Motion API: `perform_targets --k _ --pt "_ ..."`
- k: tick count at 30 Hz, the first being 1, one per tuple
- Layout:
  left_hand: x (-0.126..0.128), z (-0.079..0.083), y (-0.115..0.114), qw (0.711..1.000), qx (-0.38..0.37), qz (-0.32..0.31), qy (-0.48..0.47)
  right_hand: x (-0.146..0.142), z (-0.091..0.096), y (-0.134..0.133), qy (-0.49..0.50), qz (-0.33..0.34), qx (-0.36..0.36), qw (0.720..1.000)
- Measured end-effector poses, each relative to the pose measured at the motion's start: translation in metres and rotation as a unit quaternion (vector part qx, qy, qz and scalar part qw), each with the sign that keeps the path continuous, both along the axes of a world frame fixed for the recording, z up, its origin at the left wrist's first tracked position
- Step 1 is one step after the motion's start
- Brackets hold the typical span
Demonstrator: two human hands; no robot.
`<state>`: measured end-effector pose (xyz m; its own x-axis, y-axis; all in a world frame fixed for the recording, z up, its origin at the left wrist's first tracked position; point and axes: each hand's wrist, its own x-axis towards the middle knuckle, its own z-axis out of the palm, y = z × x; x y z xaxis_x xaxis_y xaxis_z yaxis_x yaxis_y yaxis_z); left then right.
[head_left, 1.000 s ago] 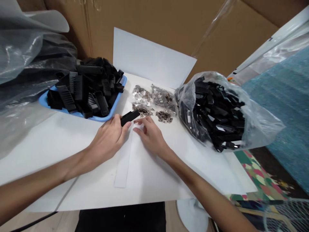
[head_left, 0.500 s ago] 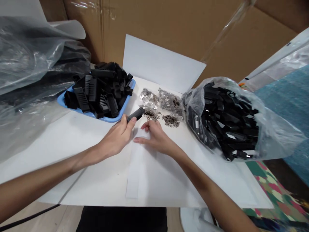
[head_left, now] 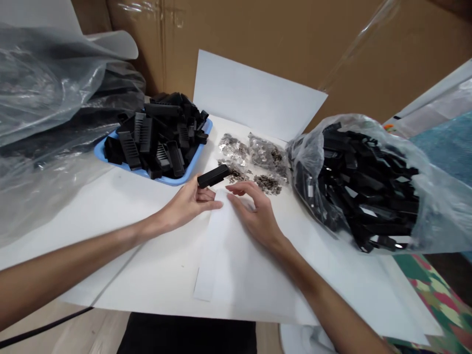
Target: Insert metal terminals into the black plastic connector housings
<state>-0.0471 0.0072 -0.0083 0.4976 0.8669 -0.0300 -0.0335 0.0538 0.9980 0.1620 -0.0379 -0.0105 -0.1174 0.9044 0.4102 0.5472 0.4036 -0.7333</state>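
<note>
The person is sitting at a white sheet [head_left: 121,211] spread over the work surface, and the left hand [head_left: 188,204] is gripping one small black plastic piece [head_left: 213,176] between thumb and fingers, holding it just above the sheet with its far end pointing toward the little heaps of metal clips [head_left: 254,160]. The right hand [head_left: 254,214] is lying open and holding nothing, its fingertips [head_left: 232,187] reaching toward the nearest heap of clips and hovering just beside the black piece; the two hands are working close together but are not touching. Judging from this, the person is in the middle of fitting a clip to the piece: the piece is already picked up, and a clip is not yet in the right hand. The next move is likely calling for a fine pinch to lift a single clip out of the loose pile, and for the left hand to be keeping the piece steady and turned the proper way. To the far left, a blue tray [head_left: 191,169] is holding a heap of similar black pieces, and to the right a clear plastic bag [head_left: 435,206] is lying on its side, bulging with more of them. A cardboard wall [head_left: 258,39] is standing at the far side, with crumpled plastic wrap [head_left: 40,98] on the left.
</note>
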Motion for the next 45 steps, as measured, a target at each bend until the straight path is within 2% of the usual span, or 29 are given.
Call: perform_targets --k 4,7,13,19,21,23,27,33,36,39,45 --pt "0.002 0.004 -0.001 0.999 0.034 -0.003 -0.005 -0.001 0.001 -0.001 -0.051 -0.007 0.057 0.997" --pt "0.003 0.008 -0.003 0.998 0.057 -0.01 0.008 -0.002 0.007 0.0 -0.044 -0.014 0.054 0.997" --pt "0.002 0.008 -0.007 0.992 0.108 -0.037 0.057 0.0 0.016 0.007 0.04 0.026 -0.061 0.997" --pt "-0.001 0.006 -0.004 0.988 0.126 -0.056 0.07 0.005 0.009 0.014 0.158 0.067 -0.205 0.964" --pt "-0.002 0.007 -0.003 0.988 0.122 -0.07 0.066 0.006 0.008 0.015 0.167 0.082 -0.217 0.958" --pt "-0.002 0.008 -0.002 0.987 0.122 -0.079 0.067 0.004 0.008 0.013 0.152 0.079 -0.193 0.966" --pt "-0.002 0.009 0.0 0.983 0.139 -0.078 0.089 -0.001 0.006 0.008 0.098 0.034 -0.089 0.991" --pt "0.0 0.01 -0.001 0.985 0.133 -0.087 0.066 -0.001 -0.001 0.006 0.034 -0.015 -0.028 0.999" --pt "0.0 0.01 -0.002 0.985 0.133 -0.077 0.074 0.002 -0.002 0.005 0.015 -0.005 0.009 1.0" --pt "0.0 0.009 -0.004 0.986 0.13 -0.067 0.076 0.004 -0.001 0.004 0.005 0.006 0.028 1.0" --pt "0.002 0.01 -0.006 0.981 0.165 -0.052 0.089 0.003 0.003 -0.001 -0.027 0.0 0.016 1.0"
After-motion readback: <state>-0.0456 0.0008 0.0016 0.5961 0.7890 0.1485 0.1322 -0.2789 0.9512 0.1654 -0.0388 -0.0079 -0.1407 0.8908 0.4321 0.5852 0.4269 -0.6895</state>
